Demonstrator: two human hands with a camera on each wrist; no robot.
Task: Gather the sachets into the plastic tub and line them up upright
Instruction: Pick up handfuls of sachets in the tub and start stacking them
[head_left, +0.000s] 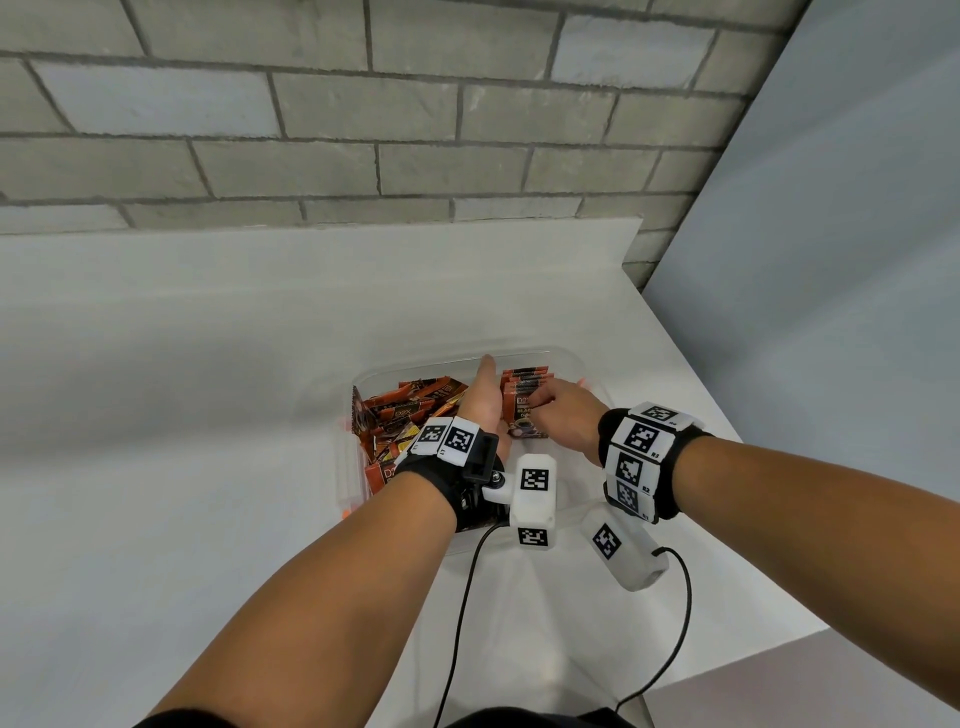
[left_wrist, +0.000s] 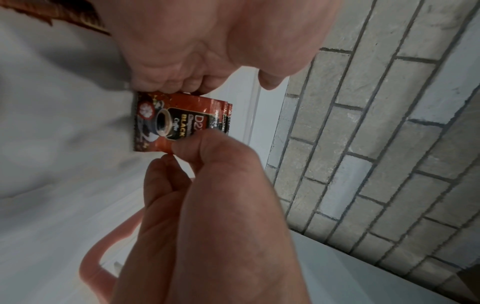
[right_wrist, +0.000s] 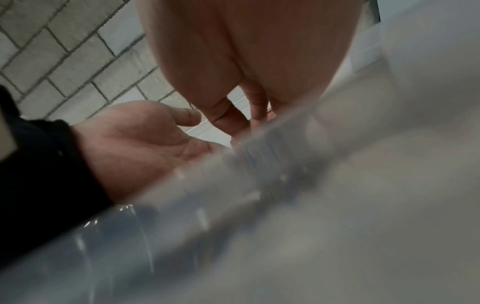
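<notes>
A clear plastic tub (head_left: 563, 357) stands on the white counter. Several orange-and-black coffee sachets (head_left: 405, 410) lie loose in its left half. In the right half a short row of sachets (head_left: 525, 387) stands on edge. My left hand (head_left: 483, 400) is flat and upright between the two groups, its palm against the row. My right hand (head_left: 561, 410) pinches the front sachet (left_wrist: 166, 123) of that row at its corner, thumb and fingers (left_wrist: 207, 148) closed on it. In the right wrist view my left hand (right_wrist: 145, 139) shows its palm, and the tub's rim (right_wrist: 259, 164) hides the sachets.
An orange latch (left_wrist: 88, 267) sits on the tub's side. A grey brick wall (head_left: 415, 130) rises behind the counter (head_left: 182, 415). The counter ends at an edge on the right (head_left: 727, 415). Black cables (head_left: 675, 623) hang from my wrists across the near counter.
</notes>
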